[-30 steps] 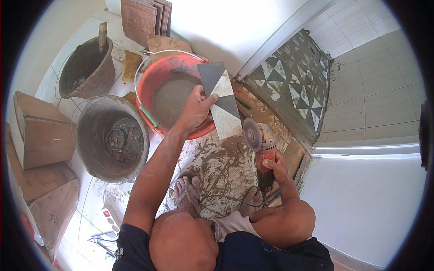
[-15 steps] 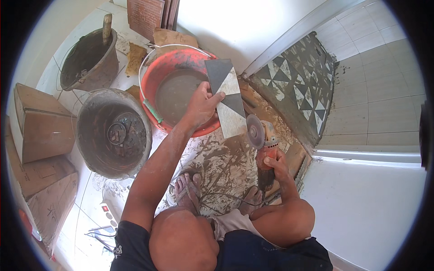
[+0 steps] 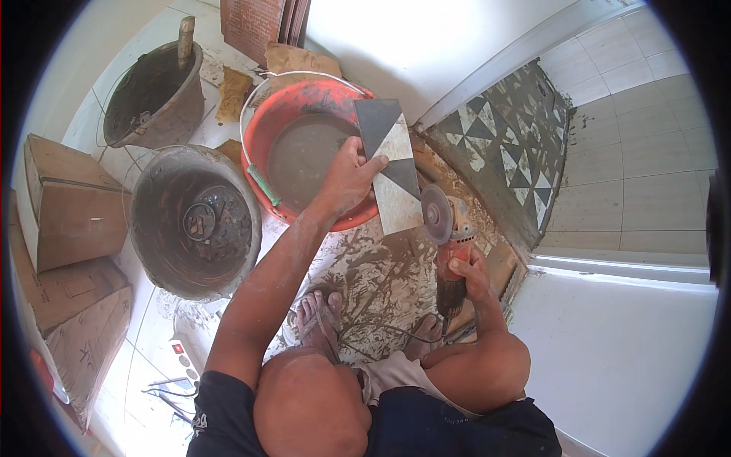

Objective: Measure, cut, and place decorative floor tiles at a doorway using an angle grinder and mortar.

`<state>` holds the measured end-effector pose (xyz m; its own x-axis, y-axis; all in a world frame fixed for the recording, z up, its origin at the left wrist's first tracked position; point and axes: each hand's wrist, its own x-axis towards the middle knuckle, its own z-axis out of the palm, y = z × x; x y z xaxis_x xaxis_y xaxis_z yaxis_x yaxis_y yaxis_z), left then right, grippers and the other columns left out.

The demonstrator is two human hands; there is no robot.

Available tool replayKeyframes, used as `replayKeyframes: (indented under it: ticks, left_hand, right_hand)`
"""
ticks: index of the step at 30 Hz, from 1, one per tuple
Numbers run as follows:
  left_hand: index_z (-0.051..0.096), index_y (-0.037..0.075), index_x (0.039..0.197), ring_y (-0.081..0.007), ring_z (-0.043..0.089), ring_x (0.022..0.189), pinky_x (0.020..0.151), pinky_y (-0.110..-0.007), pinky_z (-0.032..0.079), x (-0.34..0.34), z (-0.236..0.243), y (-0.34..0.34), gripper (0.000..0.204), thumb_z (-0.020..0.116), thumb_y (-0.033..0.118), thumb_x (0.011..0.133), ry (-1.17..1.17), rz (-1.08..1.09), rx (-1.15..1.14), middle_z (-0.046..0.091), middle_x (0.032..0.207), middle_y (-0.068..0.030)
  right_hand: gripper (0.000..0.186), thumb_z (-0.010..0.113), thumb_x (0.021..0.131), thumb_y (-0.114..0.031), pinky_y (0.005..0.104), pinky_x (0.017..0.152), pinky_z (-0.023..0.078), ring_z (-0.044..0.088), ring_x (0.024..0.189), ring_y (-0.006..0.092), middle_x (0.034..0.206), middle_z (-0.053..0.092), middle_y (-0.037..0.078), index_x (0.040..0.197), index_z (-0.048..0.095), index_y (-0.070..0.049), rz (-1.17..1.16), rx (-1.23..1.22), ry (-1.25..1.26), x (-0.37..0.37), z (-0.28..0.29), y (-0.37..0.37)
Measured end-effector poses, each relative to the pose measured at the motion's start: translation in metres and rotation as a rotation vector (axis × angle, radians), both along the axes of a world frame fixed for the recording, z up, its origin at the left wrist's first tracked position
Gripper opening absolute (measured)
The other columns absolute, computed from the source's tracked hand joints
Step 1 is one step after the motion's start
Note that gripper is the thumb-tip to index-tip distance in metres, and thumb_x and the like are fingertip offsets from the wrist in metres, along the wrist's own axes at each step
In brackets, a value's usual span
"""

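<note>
My left hand (image 3: 352, 177) pinches the left edge of a tile (image 3: 390, 164) patterned in dark grey and cream triangles, thumb on its face. It is held tilted over the right side of a red bucket (image 3: 263, 129) of murky grey water. My right hand (image 3: 474, 274) is wrapped round the orange body of an angle grinder (image 3: 453, 255), whose cutting disc (image 3: 436, 214) points upward. The disc stands close to the tile's lower right edge; whether they touch I cannot tell. A cord runs from the grinder's lower end past my feet.
Two mortar-stained buckets, one upright (image 3: 145, 228) and one with a wooden handle in it (image 3: 126, 114), stand left. Cardboard boxes (image 3: 80, 206) and a power strip (image 3: 185, 358) lie nearer. Patterned tiles (image 3: 506, 145) cover the doorway floor at right; a white wall (image 3: 609, 335) is beside me.
The view has shifted slightly, so most things sit a little farther right. Both hands keep their hold on the tile and the grinder, with their spacing almost unchanged.
</note>
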<state>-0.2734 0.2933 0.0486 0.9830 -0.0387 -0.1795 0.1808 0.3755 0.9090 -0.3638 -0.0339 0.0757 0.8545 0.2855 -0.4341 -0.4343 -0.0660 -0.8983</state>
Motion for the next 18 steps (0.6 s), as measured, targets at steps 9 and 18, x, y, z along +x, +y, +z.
replayKeyframes:
  ticks: [9, 18]
  left_hand:
    - [0.043, -0.002, 0.124, -0.0163, 0.072, 0.076, 0.058, -0.031, 0.058, 0.001, 0.008, 0.003, 0.032, 0.062, 0.011, 0.102, 0.013, -0.019, 0.023, 0.071, 0.095, -0.0139]
    - [0.043, -0.003, 0.124, -0.0160, 0.072, 0.076, 0.058, -0.030, 0.057, 0.002, -0.001, 0.001, 0.032, 0.063, 0.010, 0.101, 0.001, 0.006, -0.010, 0.072, 0.095, -0.0141]
  right_hand:
    - [0.059, 0.077, 0.084, -0.030, 0.0360, 0.089, 0.055, 0.068, 0.098, 0.0209, 0.111, 0.069, 0.012, 0.129, 0.056, 0.002, 0.012, -0.024, -0.003, 0.008, 0.002, 0.004]
    - [0.059, 0.077, 0.083, -0.030, 0.0366, 0.089, 0.056, 0.070, 0.098, 0.0223, 0.111, 0.070, 0.014, 0.130, 0.056, 0.001, 0.000, -0.031, -0.002, 0.012, -0.006, 0.005]
